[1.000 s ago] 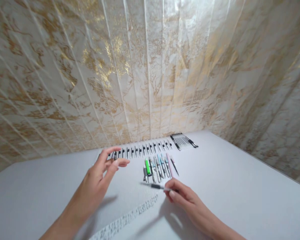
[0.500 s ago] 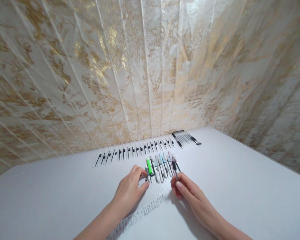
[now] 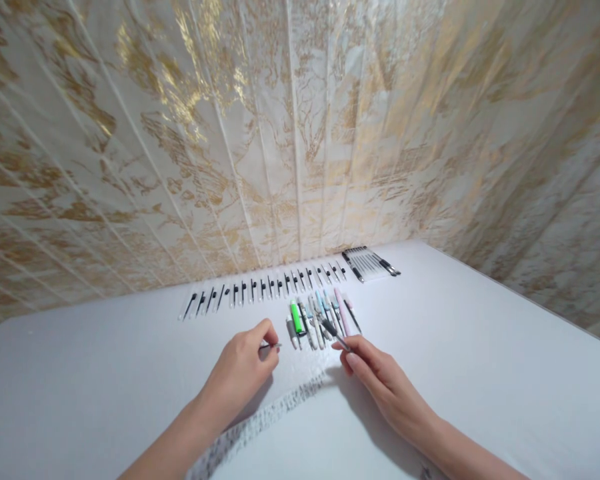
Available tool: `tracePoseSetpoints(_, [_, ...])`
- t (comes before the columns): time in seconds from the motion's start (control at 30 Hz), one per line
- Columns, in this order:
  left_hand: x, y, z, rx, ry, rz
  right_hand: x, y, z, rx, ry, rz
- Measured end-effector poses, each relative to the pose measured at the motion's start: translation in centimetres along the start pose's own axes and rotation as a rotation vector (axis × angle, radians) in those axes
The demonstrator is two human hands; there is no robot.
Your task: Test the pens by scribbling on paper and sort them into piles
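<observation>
My left hand (image 3: 240, 363), left of the pen group, pinches a thin dark stick (image 3: 271, 345) that looks like a pen refill; most of it is hidden by the fingers. My right hand (image 3: 373, 367) grips a clear pen with a black cap (image 3: 329, 327), slanting up and left over the group. A green highlighter (image 3: 296, 317) lies near the group's left side, beside a grey-and-white pen (image 3: 291, 331). White and blue pens lie in the middle, and a pink pen (image 3: 342, 312) on the right. Fingers cover the lower part of the capped pen.
Along the back of the white table (image 3: 480, 373) runs a long row of clear pen parts with black pieces (image 3: 261, 288). A set of black-capped clear pens (image 3: 371, 264) lies at its right end. Behind stands a gold-patterned curtain (image 3: 290, 133).
My left hand has moved left, away from the pens, with the thin stick now showing in its pinch. The capped pen in my right hand has tipped from near upright toward the left.
</observation>
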State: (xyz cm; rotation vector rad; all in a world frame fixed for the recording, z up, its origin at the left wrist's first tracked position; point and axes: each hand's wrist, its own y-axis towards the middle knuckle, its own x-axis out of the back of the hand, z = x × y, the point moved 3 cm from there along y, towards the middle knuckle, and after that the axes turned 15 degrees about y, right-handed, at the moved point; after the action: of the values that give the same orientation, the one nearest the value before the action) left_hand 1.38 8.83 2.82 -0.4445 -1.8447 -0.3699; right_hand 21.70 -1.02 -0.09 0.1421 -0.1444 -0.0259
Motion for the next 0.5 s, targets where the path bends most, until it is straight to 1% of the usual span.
tracePoseSetpoints(0.07, [0.43, 0.07, 0.19, 0.006, -0.092, 0.000, -0.11, -0.08, 0.10, 0.017, -0.059, 0.011])
tracePoseSetpoints(0.17, [0.67, 0.26, 0.26, 0.014, -0.329, 0.007, -0.32, -0.25, 0.13, 0.017, -0.131, 0.027])
tracePoseSetpoints(0.27, [0.57, 0.43, 0.09, 0.023, -0.546, 0.024, -0.46, -0.37, 0.19, 0.034, -0.152, 0.035])
tracePoseSetpoints(0.37, [0.22, 0.44, -0.03, 0.105, -0.757, 0.091, -0.42, -0.37, 0.24, 0.053, -0.157, 0.022])
tracePoseSetpoints(0.43, [0.00, 0.35, -0.13, 0.158, -0.846, 0.131, -0.35, -0.36, 0.22, 0.057, -0.169, 0.010])
tracePoseSetpoints(0.5, [-0.09, 0.22, -0.34, 0.154, -0.902, 0.150, -0.26, -0.37, 0.16, 0.060, -0.186, -0.007])
